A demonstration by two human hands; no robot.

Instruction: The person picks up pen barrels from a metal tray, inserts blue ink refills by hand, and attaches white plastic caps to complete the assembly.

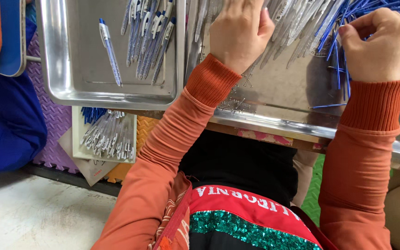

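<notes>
My left hand (238, 32) rests on a heap of clear pen barrels (297, 28) in the big steel tray (274, 122) in front of me; its fingers are hidden among them. My right hand (381, 44) is curled over a pile of thin blue ink refills (343, 60) at the tray's right side, seemingly pinching some. Both arms wear orange sleeves. A second steel tray (65, 78) to the left holds a row of assembled blue-tipped pens (149, 41) and one lone pen (109, 51).
Below the table edge a white box (105, 134) of finished pens sits on purple and orange foam mats (56, 120). Another person in blue (10, 115) sits at the far left. Pale floor (33, 213) lies at the lower left.
</notes>
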